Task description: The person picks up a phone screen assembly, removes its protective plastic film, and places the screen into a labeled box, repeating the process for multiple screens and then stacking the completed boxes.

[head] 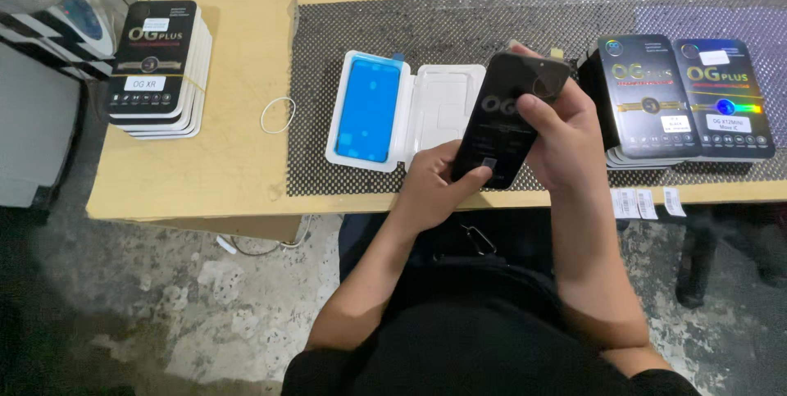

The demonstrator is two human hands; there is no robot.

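Black flat box [507, 121] sits in both our hands above the table edge [205, 199]: left hand [430, 187] pinching its lower end, right hand [561, 129] gripping its top. White tray [406, 109] with blue sheet [369, 109] just beside.

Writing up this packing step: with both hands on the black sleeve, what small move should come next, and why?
Probably lower the black sleeve toward the open white tray: the left hand and right hand hold it tilted just above the mat, right beside the tray.
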